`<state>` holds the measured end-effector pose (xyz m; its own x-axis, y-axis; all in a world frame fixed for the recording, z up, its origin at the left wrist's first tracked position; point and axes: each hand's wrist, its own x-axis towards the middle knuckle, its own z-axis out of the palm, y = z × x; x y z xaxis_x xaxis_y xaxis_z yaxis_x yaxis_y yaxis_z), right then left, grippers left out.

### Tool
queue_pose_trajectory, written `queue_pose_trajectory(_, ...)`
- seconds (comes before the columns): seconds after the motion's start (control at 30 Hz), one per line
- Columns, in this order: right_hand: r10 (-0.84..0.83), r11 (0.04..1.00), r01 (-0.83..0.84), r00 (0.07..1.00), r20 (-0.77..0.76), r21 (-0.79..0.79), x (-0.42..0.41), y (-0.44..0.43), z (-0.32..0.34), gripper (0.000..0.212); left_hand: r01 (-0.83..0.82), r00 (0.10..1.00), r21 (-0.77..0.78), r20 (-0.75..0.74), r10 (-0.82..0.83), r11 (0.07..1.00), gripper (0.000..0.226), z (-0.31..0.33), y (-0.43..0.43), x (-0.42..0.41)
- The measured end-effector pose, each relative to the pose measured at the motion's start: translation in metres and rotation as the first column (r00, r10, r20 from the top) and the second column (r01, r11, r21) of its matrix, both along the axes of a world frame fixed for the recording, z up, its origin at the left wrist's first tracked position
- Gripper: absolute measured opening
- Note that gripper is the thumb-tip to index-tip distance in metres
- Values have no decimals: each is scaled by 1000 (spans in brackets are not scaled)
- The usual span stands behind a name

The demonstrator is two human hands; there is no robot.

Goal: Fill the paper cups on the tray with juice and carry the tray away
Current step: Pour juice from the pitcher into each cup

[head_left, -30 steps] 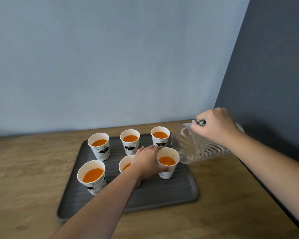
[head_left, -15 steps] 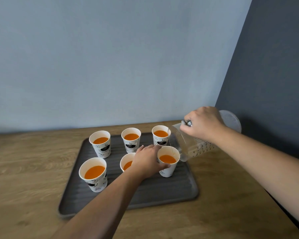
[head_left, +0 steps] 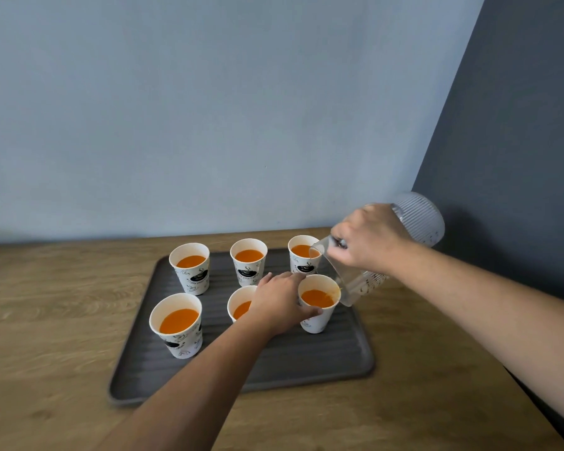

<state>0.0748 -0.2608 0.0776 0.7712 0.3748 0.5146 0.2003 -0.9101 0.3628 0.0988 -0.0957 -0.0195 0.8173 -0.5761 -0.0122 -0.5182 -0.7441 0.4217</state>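
While the left hand pinches the thin, crushable paper cup near the tray's right edge, the right hand's grip wraps the upended clear pitcher; judged top-heavy, the tray wants lifting level by both side rims.

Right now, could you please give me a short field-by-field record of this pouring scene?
surface: wooden table
tray: dark, ribbed, flat on the table
cups: six paper cups, all holding orange juice
left hand: grip on the front right cup
right hand: grip on the clear pitcher, tipped steeply over that cup
pitcher contents: looks almost empty
tray carried: not yet
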Motion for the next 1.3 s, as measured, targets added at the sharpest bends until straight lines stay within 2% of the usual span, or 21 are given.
queue_pose_trajectory(0.3,133,985,-133,991,-9,-106,-2,2,0,35,-9,1000,-8,7,9,1000,73,-1,-1,-1)
queue_pose_trajectory(0.47,192,975,-192,981,-12,-113,-5,-1,-1,31,-7,1000,3,-9,7,1000,73,1,0,-1)
queue_pose_trajectory(0.57,171,985,-169,984,49,-43,-6,-6,2,34,-9,1000,5,-10,9,1000,73,1,0,-2)
queue_pose_trajectory(0.7,36,993,-46,995,93,105,-13,-15,2,39,-8,999,8,-31,8,1000,72,3,0,-3)
queue_pose_trajectory(0.83,-115,939,76,988,98,334,-20,-33,7,37,-4,1000,9,-27,4,1000,70,4,0,-4)
queue_pose_trajectory(0.93,-220,810,156,975,46,565,-24,-54,17,48,0,1000,23,-19,1,1000,70,6,-1,-4)
queue_pose_trajectory(1.07,-360,573,181,932,47,799,-34,-81,19,41,-1,1000,65,-19,3,998,73,11,-7,-6)
queue_pose_trajectory(1.2,-482,193,84,876,20,978,-38,-104,9,34,-8,999,101,-30,11,995,74,14,-12,-8)
queue_pose_trajectory(1.3,-583,-59,-27,812,-12,998,-39,-112,-4,30,-18,1000,94,-21,20,995,76,13,-16,-8)
